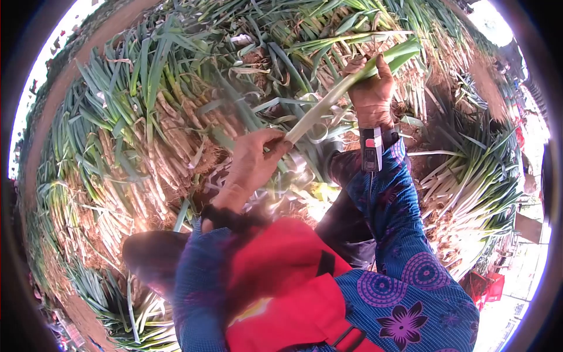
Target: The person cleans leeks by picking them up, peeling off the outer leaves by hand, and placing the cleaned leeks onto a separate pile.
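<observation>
A single long green onion (328,104) runs slantwise between my two hands, its pale end low on the left and its green leaves high on the right. My left hand (255,161) pinches the pale end between thumb and fingers. Higher up, my right hand (373,94) is closed round the stalk where it turns green. A small device with a screen (370,151) is strapped at my right wrist. Below the stalk, loose peeled leaves and pale scraps (293,182) lie blurred in front of me.
A big pile of green onions with soil on their roots (146,141) spreads along the left. Cleaner, whiter onions (469,182) lie heaped at the right. More onions (437,53) lie at the far right. A red crate (491,288) stands at the lower right.
</observation>
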{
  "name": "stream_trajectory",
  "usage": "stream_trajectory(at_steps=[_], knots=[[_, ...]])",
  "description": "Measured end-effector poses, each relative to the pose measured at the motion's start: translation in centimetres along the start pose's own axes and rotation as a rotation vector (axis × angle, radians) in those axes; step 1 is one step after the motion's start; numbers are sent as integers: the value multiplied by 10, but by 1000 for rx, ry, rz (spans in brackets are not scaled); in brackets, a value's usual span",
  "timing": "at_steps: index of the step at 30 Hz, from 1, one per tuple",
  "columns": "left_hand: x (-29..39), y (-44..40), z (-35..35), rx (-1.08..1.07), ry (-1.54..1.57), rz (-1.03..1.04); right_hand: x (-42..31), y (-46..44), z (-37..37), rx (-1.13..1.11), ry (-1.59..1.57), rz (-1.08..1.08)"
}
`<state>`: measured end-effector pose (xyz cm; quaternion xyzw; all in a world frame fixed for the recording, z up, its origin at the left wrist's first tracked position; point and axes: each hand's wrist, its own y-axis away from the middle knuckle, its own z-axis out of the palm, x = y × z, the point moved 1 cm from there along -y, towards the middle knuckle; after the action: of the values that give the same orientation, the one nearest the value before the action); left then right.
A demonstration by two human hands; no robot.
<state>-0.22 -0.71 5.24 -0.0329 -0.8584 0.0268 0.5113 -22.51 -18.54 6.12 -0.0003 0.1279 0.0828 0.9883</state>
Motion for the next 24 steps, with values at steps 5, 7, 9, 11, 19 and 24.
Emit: stream_trajectory(at_steps=[5,7,9,11,19,24], knots=[[-11,2,5,29,63,-17,4,9,9,-21,40,-11],[-8,5,7,54,40,12,6,11,12,6,60,-21],[-9,5,9,91,11,69,6,11,11,-38,14,21],[-14,5,13,140,-24,153,7,12,12,-54,-16,44],[-38,11,17,222,191,-40,10,11,9,-86,-88,75],[-32,21,-16,235,988,-345,7,10,8,-144,-144,164]])
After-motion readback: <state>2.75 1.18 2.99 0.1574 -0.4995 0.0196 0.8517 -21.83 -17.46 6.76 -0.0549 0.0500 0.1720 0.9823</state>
